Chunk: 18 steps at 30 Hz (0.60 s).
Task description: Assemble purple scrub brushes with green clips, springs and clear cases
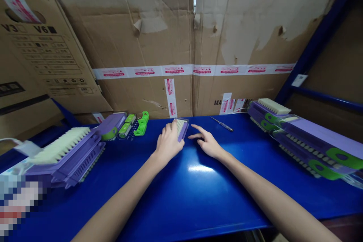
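Note:
My left hand (168, 141) is closed around a small purple piece with a cream ridged strip (183, 129) and what looks like a clear edge, just above or on the blue table. My fingers and palm cover much of it. To its right, my right hand (206, 141) is held with its fingers apart, pointing at the piece without touching it; nothing is in it. Left of my left hand lie a bright green clip-like part (141, 124), two green-and-silver blocks (127, 125) and several small dark bits, probably screws. A screwdriver (224, 124) rests beyond my right hand.
Purple units with cream bristle-like blocks are stacked at the left (65, 153) and at the right (312, 128), the right ones with green ends. Cardboard sheets (147, 45) stand behind the blue table (181, 196). A blue metal frame (314, 34) rises at the right.

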Each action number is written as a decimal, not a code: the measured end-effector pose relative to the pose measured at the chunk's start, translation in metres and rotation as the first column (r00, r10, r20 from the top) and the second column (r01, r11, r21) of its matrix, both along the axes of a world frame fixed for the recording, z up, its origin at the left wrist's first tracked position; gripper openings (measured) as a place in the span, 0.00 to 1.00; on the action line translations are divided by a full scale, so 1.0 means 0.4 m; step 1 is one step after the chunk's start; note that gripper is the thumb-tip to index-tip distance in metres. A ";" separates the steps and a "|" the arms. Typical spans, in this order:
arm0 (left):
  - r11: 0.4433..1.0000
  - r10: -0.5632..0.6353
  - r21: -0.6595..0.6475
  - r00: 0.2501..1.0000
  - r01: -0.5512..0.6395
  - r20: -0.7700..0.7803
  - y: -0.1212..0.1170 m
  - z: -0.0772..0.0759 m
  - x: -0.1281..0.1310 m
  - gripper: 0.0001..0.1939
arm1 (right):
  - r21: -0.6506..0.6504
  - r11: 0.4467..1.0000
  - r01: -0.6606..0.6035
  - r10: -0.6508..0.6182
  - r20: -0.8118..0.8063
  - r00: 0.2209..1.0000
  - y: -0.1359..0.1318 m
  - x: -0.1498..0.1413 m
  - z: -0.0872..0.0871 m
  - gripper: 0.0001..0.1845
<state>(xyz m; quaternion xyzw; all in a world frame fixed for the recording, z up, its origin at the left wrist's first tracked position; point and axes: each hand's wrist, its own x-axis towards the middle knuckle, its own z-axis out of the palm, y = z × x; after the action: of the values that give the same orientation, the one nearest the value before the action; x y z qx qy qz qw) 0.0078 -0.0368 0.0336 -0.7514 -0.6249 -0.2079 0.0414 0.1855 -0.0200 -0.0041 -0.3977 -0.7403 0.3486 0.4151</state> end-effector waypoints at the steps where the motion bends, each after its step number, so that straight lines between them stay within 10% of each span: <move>1: 1.000 0.005 -0.025 1.000 -0.005 0.002 0.008 0.003 -0.010 0.35 | 0.009 1.000 0.026 -0.026 0.004 1.000 0.001 0.000 -0.001 0.41; 18: 0.970 0.140 -0.197 0.990 -0.140 -0.013 0.081 0.051 -0.070 0.43 | -0.061 0.992 0.112 -0.117 -0.083 0.990 0.023 0.005 -0.015 0.33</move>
<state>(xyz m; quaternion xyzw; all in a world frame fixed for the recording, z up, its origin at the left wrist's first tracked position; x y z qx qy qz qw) -0.0201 -0.0042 0.0540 -0.7057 -0.6940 -0.1416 -0.0190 0.1874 -0.0107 -0.0101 -0.4356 -0.6875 0.3619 0.4545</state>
